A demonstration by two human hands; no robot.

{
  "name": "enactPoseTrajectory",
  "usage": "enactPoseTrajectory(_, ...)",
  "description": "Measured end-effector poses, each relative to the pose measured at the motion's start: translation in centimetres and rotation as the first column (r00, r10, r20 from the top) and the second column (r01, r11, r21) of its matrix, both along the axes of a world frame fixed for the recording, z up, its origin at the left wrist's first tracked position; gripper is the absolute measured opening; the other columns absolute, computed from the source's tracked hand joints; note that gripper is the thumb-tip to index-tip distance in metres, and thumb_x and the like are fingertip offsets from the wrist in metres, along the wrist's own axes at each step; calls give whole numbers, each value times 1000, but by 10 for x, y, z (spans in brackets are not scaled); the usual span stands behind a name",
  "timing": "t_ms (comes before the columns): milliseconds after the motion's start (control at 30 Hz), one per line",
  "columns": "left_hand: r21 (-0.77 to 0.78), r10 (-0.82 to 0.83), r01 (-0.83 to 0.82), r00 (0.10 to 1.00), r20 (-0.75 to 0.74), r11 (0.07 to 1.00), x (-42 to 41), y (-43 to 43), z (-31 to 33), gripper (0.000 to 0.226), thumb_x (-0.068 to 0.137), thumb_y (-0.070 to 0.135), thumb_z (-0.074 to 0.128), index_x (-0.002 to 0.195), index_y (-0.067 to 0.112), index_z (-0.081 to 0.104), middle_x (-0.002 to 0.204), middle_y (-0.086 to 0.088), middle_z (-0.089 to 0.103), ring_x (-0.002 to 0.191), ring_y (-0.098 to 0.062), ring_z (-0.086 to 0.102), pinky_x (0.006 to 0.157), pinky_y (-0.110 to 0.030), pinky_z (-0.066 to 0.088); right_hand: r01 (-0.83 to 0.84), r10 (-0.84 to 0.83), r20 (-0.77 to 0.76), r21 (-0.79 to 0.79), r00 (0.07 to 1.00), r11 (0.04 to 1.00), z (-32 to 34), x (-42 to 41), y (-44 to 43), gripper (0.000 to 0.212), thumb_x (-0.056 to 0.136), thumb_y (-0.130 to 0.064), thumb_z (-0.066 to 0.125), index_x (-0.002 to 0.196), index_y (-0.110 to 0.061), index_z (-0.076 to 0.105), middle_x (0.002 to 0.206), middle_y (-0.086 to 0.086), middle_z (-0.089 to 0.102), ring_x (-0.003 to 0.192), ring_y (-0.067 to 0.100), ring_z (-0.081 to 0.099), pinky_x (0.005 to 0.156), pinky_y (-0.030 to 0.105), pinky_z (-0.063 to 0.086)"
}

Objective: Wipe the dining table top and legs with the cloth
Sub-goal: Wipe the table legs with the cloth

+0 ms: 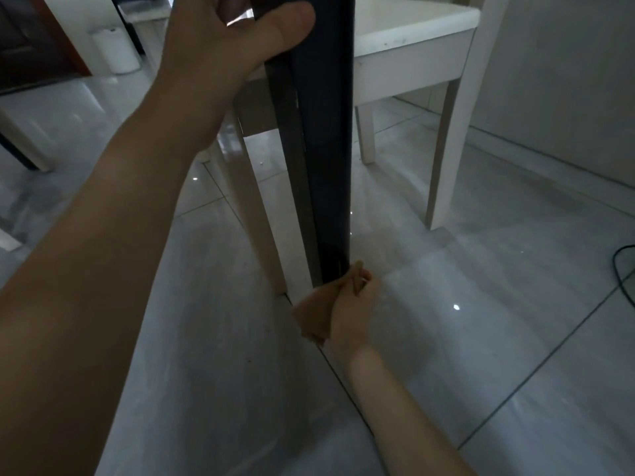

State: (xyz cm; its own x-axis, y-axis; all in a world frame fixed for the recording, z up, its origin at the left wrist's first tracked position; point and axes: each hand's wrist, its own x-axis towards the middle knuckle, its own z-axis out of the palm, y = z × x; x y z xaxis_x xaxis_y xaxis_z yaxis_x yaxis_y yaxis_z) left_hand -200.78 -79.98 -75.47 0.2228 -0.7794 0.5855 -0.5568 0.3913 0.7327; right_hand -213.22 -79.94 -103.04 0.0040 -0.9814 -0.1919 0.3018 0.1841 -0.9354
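Dark leg [326,149] of the dining table, seen from close above; the worktop it carries lies out of view overhead. Left hand [233,46] grips the leg near its top, thumb laid across the front face, apparently to steady it. Right hand [350,310] is down at the foot of the leg, fingers curled round a tan cloth [311,316], which is bunched and pressed against the leg's lowest part, just above the grey tiled floor [481,304]. A white chair [412,56] stands just behind, one of its legs close beside the table leg on the left. Step in hand, by judgement: wiping of a leg, with the cloth at the bottom end of a stroke. Whether the worktop or the other legs are done cannot be told from here. The next move calls for a firm wrap of the cloth round the leg and a pass along its length, turned so that the rear and side faces are reached. The narrow gap beside the chair leg leaves little room for the knuckles, so the chair may need shifting.
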Motion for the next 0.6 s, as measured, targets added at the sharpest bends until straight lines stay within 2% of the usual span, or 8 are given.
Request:
enactPoseTrajectory(33, 11, 5, -5, 1000, 11, 1000, 0, 0, 0, 59, 78, 40, 73, 124, 11, 48, 124, 1, 61, 118, -11, 59, 101, -33, 48, 24, -24, -6, -60, 1000, 998, 3, 4, 3, 15, 105, -17, 37, 98, -27, 45, 103, 9, 55, 89, 25, 57, 81, 38, 54)
enactPoseTrajectory(100, 19, 26, -27, 999, 24, 999, 2, -1, 0, 60, 78, 42, 72, 124, 11, 50, 122, 1, 61, 116, -11, 60, 101, -33, 48, 36, -41, -38, -118, 998, 992, 0, 7, 8, 22, 104, -15, 38, 98, -35, 45, 103, 3, 56, 92, 23, 59, 84, 43, 52)
enactPoseTrajectory(200, 0, 23, -23, 1000, 8, 1000, 1, -2, 1, 64, 77, 39, 74, 127, 7, 49, 127, 0, 61, 118, -9, 59, 100, -32, 49, -8, 5, -90, -33, 996, 999, -20, 0, 12, 23, 101, -22, 39, 98, -43, 48, 108, 7, 58, 96, 31, 61, 88, 56, 53)
enactPoseTrajectory(267, -10, 13, -13, 1000, -4, 1000, 0, -2, 2, 64, 77, 38, 75, 127, 9, 50, 129, -2, 60, 120, -9, 58, 101, -34, 49, -23, 26, -82, 35, 996, 999, -31, -3, 11, 15, 103, -24, 39, 99, -35, 48, 105, 10, 59, 93, 30, 62, 86, 60, 52)
enactPoseTrajectory(333, -10, 10, -11, 1000, -12, 1000, 0, 0, 2, 59, 76, 38, 75, 124, 13, 50, 130, -2, 59, 120, -9, 57, 101, -35, 48, -14, 17, -71, 35, 997, 999, -18, -2, 9, 11, 103, -23, 41, 100, -31, 48, 105, 8, 60, 93, 27, 62, 87, 58, 52)
enactPoseTrajectory(467, -2, 23, -23, 1000, -14, 1000, -3, 1, 1, 57, 79, 34, 73, 124, 11, 48, 129, -3, 59, 117, -6, 58, 100, -31, 50, 61, -64, -3, -228, 998, 972, 22, 9, 7, 12, 102, -17, 45, 111, -25, 48, 109, 3, 57, 96, 21, 59, 84, 36, 53)
enactPoseTrajectory(533, -7, 38, -38, 999, -12, 999, -4, 1, 2, 61, 78, 34, 73, 127, 8, 48, 129, -1, 59, 117, -4, 58, 98, -29, 50, 76, -82, -8, -285, 997, 955, 20, 10, 10, 9, 101, -19, 47, 109, -24, 49, 106, 4, 57, 94, 24, 60, 80, 36, 52)
enactPoseTrajectory(600, -6, 36, -36, 999, 2, 999, -6, 1, 3, 63, 77, 36, 72, 128, 7, 49, 127, 1, 59, 116, -3, 58, 98, -28, 51, 75, -101, -99, -235, 990, 969, -5, 8, 12, 10, 100, -17, 48, 102, -27, 50, 100, 3, 58, 90, 22, 60, 79, 38, 51)
